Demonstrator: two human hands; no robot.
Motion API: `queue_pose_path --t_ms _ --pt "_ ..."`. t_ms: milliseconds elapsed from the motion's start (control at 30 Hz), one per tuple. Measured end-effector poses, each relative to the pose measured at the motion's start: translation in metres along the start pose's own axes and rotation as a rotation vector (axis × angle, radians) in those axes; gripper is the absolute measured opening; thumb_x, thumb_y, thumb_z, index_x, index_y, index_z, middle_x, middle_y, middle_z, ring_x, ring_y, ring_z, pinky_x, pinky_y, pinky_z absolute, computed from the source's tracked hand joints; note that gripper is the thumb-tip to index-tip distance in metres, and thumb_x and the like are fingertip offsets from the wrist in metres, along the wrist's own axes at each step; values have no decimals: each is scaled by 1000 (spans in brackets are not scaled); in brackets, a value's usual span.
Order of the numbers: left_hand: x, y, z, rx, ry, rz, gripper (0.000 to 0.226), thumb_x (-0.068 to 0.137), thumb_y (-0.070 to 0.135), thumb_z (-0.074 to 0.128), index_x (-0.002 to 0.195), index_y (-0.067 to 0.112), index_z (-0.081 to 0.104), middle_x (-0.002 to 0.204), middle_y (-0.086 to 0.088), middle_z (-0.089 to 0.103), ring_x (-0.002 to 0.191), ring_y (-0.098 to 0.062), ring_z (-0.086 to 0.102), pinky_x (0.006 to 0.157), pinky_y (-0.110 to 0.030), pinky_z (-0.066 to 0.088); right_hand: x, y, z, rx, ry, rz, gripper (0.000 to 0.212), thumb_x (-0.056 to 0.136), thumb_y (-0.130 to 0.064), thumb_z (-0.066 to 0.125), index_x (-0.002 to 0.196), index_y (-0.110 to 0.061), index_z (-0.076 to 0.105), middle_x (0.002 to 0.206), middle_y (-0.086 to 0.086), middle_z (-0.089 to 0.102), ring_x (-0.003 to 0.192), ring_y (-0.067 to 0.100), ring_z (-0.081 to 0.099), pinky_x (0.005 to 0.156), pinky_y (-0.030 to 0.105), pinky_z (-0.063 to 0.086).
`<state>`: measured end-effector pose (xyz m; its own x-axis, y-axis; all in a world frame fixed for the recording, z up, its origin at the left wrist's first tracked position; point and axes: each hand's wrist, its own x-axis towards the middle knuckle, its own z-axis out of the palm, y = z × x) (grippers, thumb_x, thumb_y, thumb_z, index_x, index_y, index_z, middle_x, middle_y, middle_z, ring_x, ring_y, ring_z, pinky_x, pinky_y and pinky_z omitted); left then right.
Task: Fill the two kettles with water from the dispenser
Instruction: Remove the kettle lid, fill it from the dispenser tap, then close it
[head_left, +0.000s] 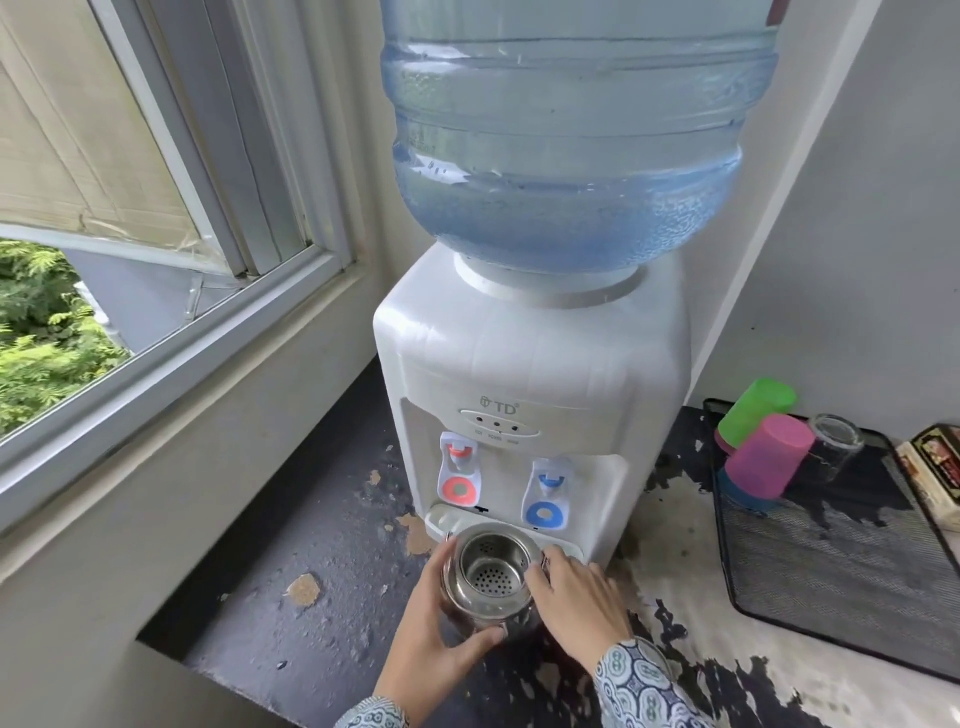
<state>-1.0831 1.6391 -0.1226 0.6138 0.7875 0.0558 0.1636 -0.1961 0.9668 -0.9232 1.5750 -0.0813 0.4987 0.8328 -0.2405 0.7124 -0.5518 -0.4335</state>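
A white water dispenser (524, 374) stands on the dark worn counter with a big blue bottle (566, 130) on top. It has a red tap (460, 465) on the left and a blue tap (548, 496) on the right. In front of its drip tray sits a steel kettle (485, 571), lid off, with a perforated strainer inside. My left hand (439, 631) grips the kettle's left side and front. My right hand (579, 590) holds its right rim. The kettle's mouth is below and between the two taps. Only one kettle is in view.
A black mesh tray (831, 561) at the right holds upturned cups, green (758, 410), pink (769, 457) and a clear glass (834, 447). A small box (935, 467) sits at the right edge. An open window (156, 291) is on the left, above the counter (311, 587).
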Motion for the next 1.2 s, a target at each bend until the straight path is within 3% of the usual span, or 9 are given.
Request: queue_pose_path --t_ms 167,300,367,500,633,800,933,1067,1200 --pt "10 -3 -10 131 84 -32 133 44 53 88 145 30 4 151 12 19 139 -1 23 115 -31 25 16 -25 1 -5 20 -65 39 93 -43 27 104 -15 51 111 10 65 106 28 57 93 40 42" --pt "22 -3 -17 61 154 -44 125 43 45 91 136 43 8 139 26 24 128 13 30 108 -19 29 29 -43 -2 -34 29 -91 40 93 -44 29 101 -12 52 107 13 67 101 31 60 83 37 43" --pt "29 -2 -20 34 172 -50 120 43 39 91 131 48 11 135 24 28 125 13 34 102 -11 31 32 -47 -3 -40 28 -96 41 94 -45 28 102 -13 51 105 13 68 99 31 61 79 36 43" --pt "40 1 -28 74 168 -76 107 42 33 87 119 55 17 130 12 33 126 -10 35 107 -28 30 30 -44 -4 53 -46 -76 49 93 -54 22 118 -19 45 123 9 61 115 29 53 94 40 39" --pt "49 6 -31 101 157 -117 102 39 28 85 111 60 20 122 14 35 120 -11 31 99 -27 30 22 -38 -9 148 -146 -100 57 92 -57 23 138 -24 28 146 0 40 135 24 29 108 43 26" --pt "54 12 -30 94 163 -145 100 38 24 86 111 55 24 121 10 37 117 -13 30 94 -27 29 10 -46 -23 221 -54 -146 42 94 -47 30 132 -32 35 137 -5 50 124 18 46 97 35 39" --pt "57 17 -27 104 211 -185 104 37 23 86 117 45 24 121 4 39 117 -18 29 95 -31 29 16 -59 -33 176 238 -225 21 95 -39 35 109 -31 49 105 -8 64 86 13 59 59 20 42" --pt "60 23 -25 89 231 -229 106 41 17 88 121 40 22 123 -2 36 116 -17 25 99 -33 28 43 -66 -28 77 166 -182 27 93 -38 41 110 -19 51 104 3 67 95 24 63 76 32 47" --pt "64 28 -25 101 216 -264 107 44 15 89 123 38 21 124 -4 35 114 -15 22 103 -39 27 56 -73 -19 112 127 -177 25 90 -35 46 97 -15 59 98 6 69 90 26 63 70 33 46"
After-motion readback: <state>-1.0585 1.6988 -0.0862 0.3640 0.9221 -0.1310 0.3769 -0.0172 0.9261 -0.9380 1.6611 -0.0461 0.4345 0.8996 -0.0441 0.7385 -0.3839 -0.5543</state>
